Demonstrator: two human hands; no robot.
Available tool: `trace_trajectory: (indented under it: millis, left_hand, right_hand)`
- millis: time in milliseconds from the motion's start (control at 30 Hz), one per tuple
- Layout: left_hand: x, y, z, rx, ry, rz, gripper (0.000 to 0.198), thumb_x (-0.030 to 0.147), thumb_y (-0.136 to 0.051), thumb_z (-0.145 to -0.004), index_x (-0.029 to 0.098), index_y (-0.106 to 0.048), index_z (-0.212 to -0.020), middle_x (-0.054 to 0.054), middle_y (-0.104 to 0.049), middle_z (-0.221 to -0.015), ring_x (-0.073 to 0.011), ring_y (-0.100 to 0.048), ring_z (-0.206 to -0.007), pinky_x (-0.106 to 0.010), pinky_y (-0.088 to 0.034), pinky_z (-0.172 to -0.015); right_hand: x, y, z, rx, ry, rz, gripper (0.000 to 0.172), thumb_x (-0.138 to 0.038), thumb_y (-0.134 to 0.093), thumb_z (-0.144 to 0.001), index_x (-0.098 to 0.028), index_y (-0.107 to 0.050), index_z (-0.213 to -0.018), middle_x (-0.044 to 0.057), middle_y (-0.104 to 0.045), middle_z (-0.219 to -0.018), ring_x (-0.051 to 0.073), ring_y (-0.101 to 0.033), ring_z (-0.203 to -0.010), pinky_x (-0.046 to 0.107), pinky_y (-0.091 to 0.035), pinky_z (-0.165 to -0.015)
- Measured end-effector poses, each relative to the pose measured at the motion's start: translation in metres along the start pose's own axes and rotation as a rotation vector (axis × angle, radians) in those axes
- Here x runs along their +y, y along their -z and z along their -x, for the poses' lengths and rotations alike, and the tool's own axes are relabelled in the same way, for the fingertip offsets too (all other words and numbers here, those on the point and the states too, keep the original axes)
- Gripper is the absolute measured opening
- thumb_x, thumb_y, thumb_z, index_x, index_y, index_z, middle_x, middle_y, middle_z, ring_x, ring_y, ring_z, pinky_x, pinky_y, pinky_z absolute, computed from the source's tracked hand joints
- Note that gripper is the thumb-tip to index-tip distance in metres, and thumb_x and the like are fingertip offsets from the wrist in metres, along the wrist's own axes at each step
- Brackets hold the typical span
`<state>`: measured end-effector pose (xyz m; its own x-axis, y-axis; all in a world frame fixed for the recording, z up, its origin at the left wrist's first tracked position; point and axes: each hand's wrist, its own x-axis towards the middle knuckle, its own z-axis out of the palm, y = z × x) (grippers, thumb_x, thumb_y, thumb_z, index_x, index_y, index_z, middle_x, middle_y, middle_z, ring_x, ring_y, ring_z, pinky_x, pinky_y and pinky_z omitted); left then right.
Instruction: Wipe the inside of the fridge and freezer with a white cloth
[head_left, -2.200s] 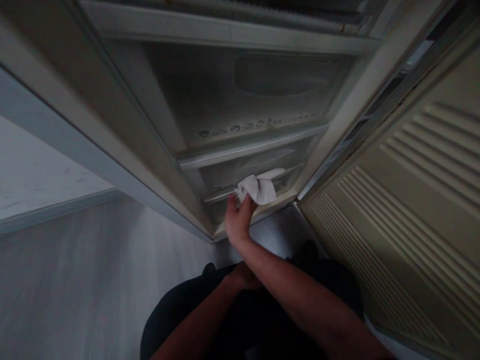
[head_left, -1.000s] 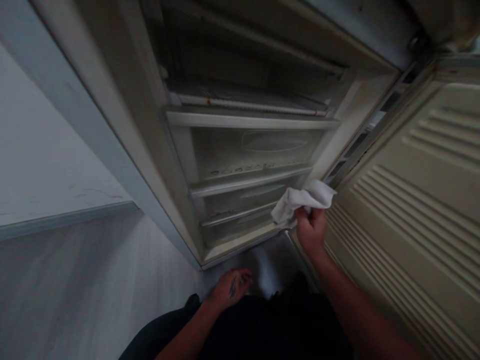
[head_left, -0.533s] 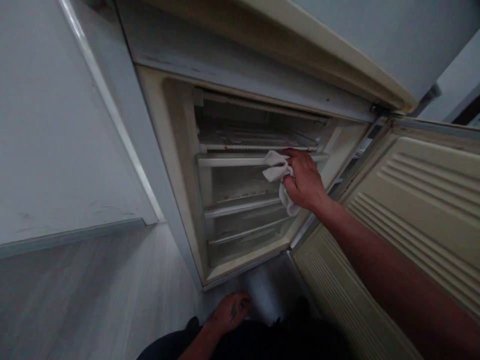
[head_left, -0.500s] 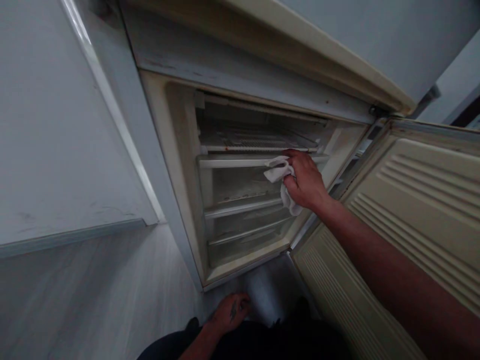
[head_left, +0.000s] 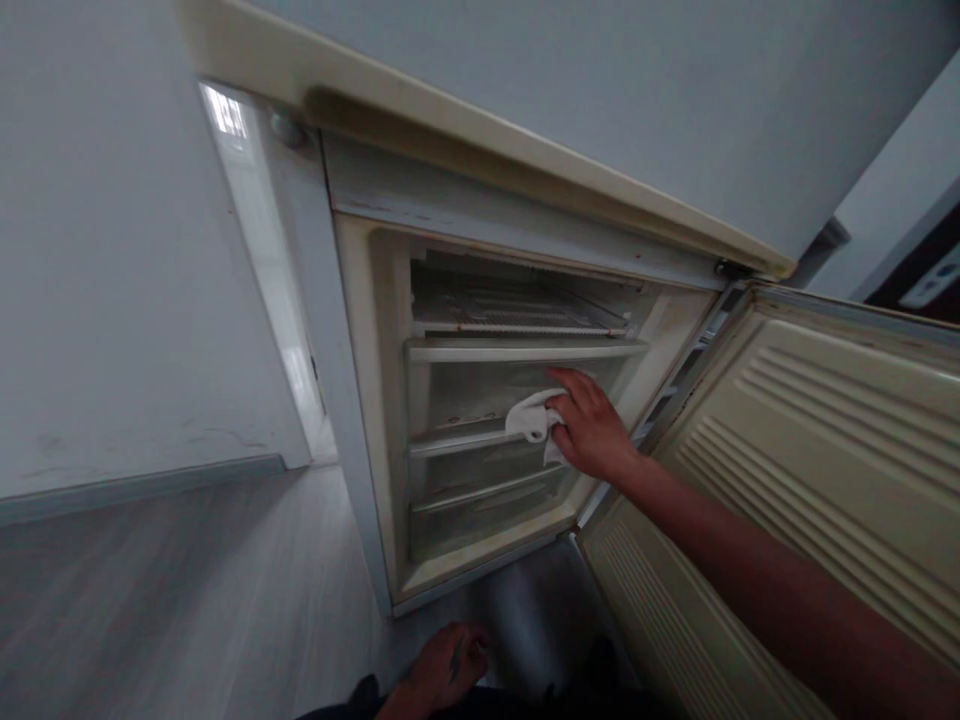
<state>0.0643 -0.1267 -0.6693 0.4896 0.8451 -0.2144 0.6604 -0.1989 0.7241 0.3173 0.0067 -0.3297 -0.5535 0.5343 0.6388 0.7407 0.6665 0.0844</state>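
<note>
My right hand point(head_left: 594, 425) grips a crumpled white cloth point(head_left: 531, 416) in front of the clear drawers inside an open freezer compartment. The cloth overlaps the ledge of the middle drawer point(head_left: 457, 440); whether it touches the plastic I cannot tell. Above it are the white rim of the top drawer point(head_left: 517, 350) and a wire shelf point(head_left: 517, 318) with small rusty spots. My left hand point(head_left: 454, 662) hangs low near my lap, its fingers curled, and I cannot see anything in it.
The ribbed freezer door point(head_left: 847, 420) stands swung out at the right, beneath my right forearm. Overhead juts the edge of the upper door point(head_left: 480, 125). On the left are a pale wall point(head_left: 135, 250) and grey wood-look floor point(head_left: 225, 590).
My right hand has moved down with the cloth, from the top drawer's rim to the level of the middle drawer's ledge. The view has tilted upward slightly. My left hand stays low.
</note>
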Motion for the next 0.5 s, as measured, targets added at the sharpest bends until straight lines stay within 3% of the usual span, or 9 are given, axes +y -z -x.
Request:
trace_trajectory:
  millis: [67,133,233,300,400,500]
  left_hand:
    - [0.003,0.001,0.000,-0.017,-0.006,-0.003,0.034,0.038,-0.052,-0.089,0.027,-0.076,-0.111,-0.005,-0.084,-0.108,-0.0222,-0.076,-0.103,-0.033,-0.055,-0.092]
    - [0.005,0.001,-0.002,-0.026,0.002,-0.014,0.033,0.036,-0.053,-0.088,0.027,-0.075,-0.111,-0.005,-0.083,-0.109,-0.0225,-0.076,-0.103,-0.033,-0.055,-0.092]
    - [0.005,0.001,-0.003,-0.034,0.024,-0.034,0.033,0.033,-0.057,-0.085,0.027,-0.074,-0.112,-0.005,-0.083,-0.108,-0.0235,-0.076,-0.103,-0.035,-0.054,-0.094]
    - [0.006,0.002,-0.002,-0.037,0.034,-0.038,0.033,0.033,-0.058,-0.084,0.026,-0.074,-0.112,-0.006,-0.083,-0.107,-0.0247,-0.076,-0.104,-0.037,-0.054,-0.095]
    - [0.008,0.006,0.001,-0.035,0.036,-0.015,0.034,0.034,-0.056,-0.085,0.024,-0.075,-0.112,-0.009,-0.083,-0.108,-0.0259,-0.076,-0.104,-0.038,-0.054,-0.095]
    - [0.016,0.012,0.004,-0.014,0.019,0.044,0.036,0.035,-0.054,-0.087,0.023,-0.075,-0.114,-0.010,-0.083,-0.110,-0.0256,-0.075,-0.106,-0.038,-0.054,-0.097]
  right_hand:
    - [-0.011,0.005,-0.010,0.052,-0.140,-0.213,0.030,-0.014,-0.059,-0.079,-0.018,-0.069,-0.107,0.015,-0.053,-0.157,0.033,-0.044,-0.150,0.058,-0.034,-0.127]
    - [-0.024,0.011,-0.023,0.151,-0.372,-0.577,0.026,-0.021,-0.059,-0.077,-0.021,-0.069,-0.101,0.011,-0.062,-0.147,0.031,-0.051,-0.145,0.056,-0.040,-0.124]
    - [-0.036,0.022,-0.045,0.285,-0.720,-1.247,0.020,-0.033,-0.057,-0.073,-0.022,-0.065,-0.088,0.008,-0.077,-0.108,0.029,-0.068,-0.122,0.050,-0.055,-0.109]
    - [-0.038,0.029,-0.058,0.336,-0.835,-1.555,0.018,-0.035,-0.056,-0.067,-0.022,-0.062,-0.079,0.009,-0.075,-0.085,0.030,-0.073,-0.107,0.049,-0.060,-0.100]
    - [-0.040,0.041,-0.064,0.393,-0.915,-1.698,0.018,-0.030,-0.056,-0.059,-0.023,-0.061,-0.075,0.008,-0.070,-0.073,0.030,-0.074,-0.099,0.049,-0.061,-0.099]
    - [-0.049,0.055,-0.050,0.433,-0.878,-1.604,0.014,-0.028,-0.058,-0.061,-0.023,-0.063,-0.074,0.007,-0.069,-0.070,0.031,-0.075,-0.098,0.051,-0.061,-0.102]
